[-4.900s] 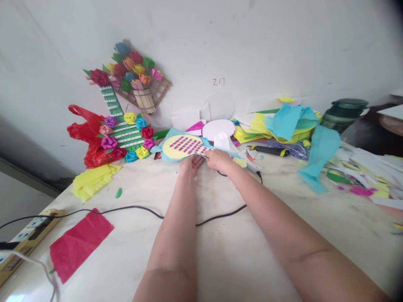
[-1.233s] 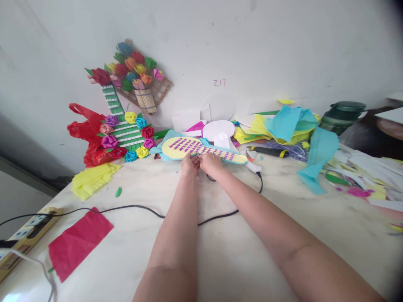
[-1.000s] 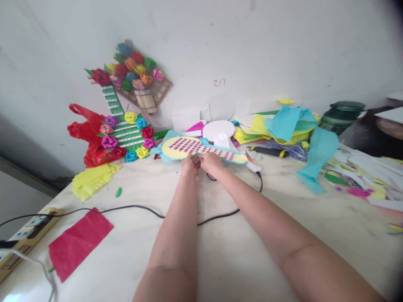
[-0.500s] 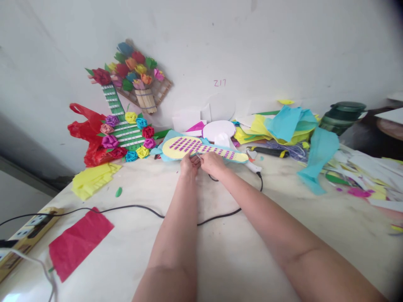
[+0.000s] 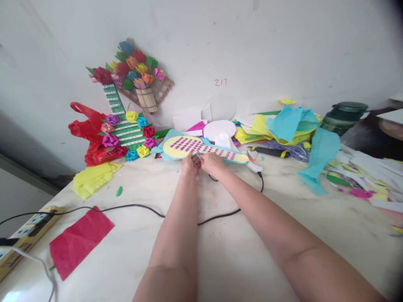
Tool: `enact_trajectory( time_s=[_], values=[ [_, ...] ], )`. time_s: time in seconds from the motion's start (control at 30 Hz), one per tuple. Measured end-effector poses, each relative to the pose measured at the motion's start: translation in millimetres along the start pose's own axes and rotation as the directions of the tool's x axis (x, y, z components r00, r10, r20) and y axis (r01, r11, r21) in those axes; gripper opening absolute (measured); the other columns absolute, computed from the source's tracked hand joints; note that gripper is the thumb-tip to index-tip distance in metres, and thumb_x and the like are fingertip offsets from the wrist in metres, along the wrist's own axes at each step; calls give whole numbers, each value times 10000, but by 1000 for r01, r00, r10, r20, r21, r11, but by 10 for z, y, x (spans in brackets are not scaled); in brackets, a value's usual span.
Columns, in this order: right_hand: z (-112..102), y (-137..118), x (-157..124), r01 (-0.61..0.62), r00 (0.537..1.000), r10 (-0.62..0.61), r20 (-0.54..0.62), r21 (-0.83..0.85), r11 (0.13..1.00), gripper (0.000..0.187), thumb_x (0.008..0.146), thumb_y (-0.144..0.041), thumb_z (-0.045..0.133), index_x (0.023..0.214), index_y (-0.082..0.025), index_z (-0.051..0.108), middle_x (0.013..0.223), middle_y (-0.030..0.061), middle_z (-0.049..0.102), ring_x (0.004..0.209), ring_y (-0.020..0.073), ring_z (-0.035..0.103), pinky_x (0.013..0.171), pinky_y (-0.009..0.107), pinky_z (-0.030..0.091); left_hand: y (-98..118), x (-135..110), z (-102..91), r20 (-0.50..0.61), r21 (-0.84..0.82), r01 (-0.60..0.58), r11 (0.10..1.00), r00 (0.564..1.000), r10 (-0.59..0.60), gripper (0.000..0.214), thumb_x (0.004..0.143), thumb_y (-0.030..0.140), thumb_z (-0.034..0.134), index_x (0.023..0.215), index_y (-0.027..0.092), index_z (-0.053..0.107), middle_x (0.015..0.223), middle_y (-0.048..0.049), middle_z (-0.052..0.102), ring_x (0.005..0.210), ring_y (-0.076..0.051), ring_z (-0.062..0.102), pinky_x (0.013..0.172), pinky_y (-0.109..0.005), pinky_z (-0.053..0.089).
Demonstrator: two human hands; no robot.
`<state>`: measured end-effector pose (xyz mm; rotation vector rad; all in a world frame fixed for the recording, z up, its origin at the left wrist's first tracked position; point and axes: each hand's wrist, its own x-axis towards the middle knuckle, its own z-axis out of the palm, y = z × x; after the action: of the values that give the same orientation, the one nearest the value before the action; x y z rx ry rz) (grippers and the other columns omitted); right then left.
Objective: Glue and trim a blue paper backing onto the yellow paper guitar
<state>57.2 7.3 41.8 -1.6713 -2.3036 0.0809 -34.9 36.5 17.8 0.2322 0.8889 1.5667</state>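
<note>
My left hand (image 5: pixel 190 164) and my right hand (image 5: pixel 212 162) meet at the near edge of a yellow paper cutout (image 5: pixel 201 147), long-necked and round at one end, with purple strips across it. The fingers of my left hand are curled. My right thumb and fingers are pinched together beside them. Whatever lies between the fingertips is too small to make out. Light blue paper (image 5: pixel 174 133) shows around the cutout's rim. Just right of its narrow end, a white handle (image 5: pixel 253 167) with a black cord lies on the table.
At the back left stand a green-and-white striped craft (image 5: pixel 127 133) with paper flowers and a red plastic bag (image 5: pixel 90 134). A power strip (image 5: pixel 30 230) and red paper (image 5: pixel 82 243) lie front left. The black cord (image 5: pixel 220 216) passes beneath my forearms. Paper scraps (image 5: pixel 362 176) cover the right side.
Both hands stay at the cutout's near edge with hardly any movement. The whole view has shifted very slightly.
</note>
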Motion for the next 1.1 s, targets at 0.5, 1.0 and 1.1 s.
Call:
enact_trajectory(
  time_s=[0.5, 1.0, 1.1],
  values=[
    [-335, 261, -23, -3, 907, -27, 421, 70, 998, 244, 743, -192, 449, 825, -152, 675, 749, 86, 682, 628, 183, 605, 546, 253, 420, 33, 68, -112, 107, 171, -33, 985, 994, 14, 335, 882, 241, 356, 1171, 94, 442, 905, -167, 647, 760, -219, 656, 751, -379, 503],
    [-201, 178, -51, 32, 977, -77, -198, -220, 975, 396, 821, -371, 413, 1126, -142, 523, 1157, 165, 524, 1089, 285, 410, 872, 382, 304, 120, -74, -23, 2, 224, 48, 973, 999, -50, 312, 871, 197, 351, 1162, 116, 430, 826, -132, 648, 668, -203, 651, 654, -362, 531],
    [-144, 245, -2, -6, 981, -35, -190, -210, 978, 490, 799, -422, 444, 1193, -131, 462, 1204, 173, 488, 1089, 290, 402, 904, 395, 261, 113, -97, -13, -5, 239, 66, 969, 998, -66, 301, 869, 191, 350, 1148, 122, 437, 814, -123, 647, 641, -191, 647, 663, -359, 527]
  ],
)
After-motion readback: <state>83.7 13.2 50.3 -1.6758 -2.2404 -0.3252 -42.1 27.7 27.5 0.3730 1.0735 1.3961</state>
